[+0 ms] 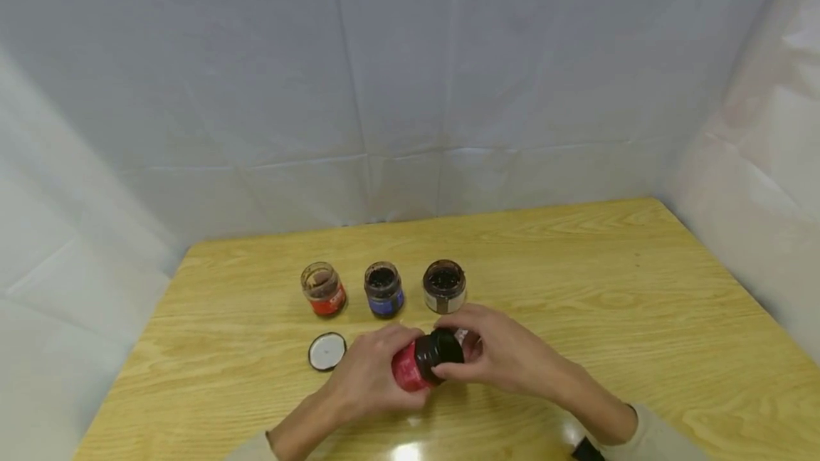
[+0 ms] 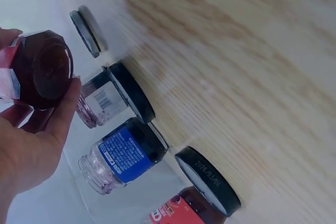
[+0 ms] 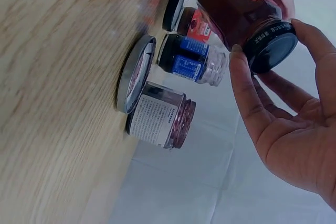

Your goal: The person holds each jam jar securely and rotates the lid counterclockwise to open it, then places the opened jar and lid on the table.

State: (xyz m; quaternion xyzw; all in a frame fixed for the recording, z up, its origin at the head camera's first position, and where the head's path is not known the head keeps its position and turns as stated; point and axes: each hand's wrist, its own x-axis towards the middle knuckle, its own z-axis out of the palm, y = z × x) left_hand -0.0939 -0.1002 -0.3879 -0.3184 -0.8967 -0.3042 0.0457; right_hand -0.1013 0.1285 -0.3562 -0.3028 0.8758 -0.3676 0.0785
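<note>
My left hand grips a jar with a red label, tilted on its side above the table. The fingers and thumb of my right hand hold the rim of its black lid, which sits on the jar's mouth. Dark contents show through the glass of the jar in the left wrist view. Behind the hands stand three lidless jars in a row: a red-labelled jar, a blue-labelled jar and a white-labelled jar.
A loose lid lies inner side up on the wooden table, left of my left hand. Two more lids, a middle lid and a right-hand lid, lie in front of the jars. A pale sheet hangs behind the table.
</note>
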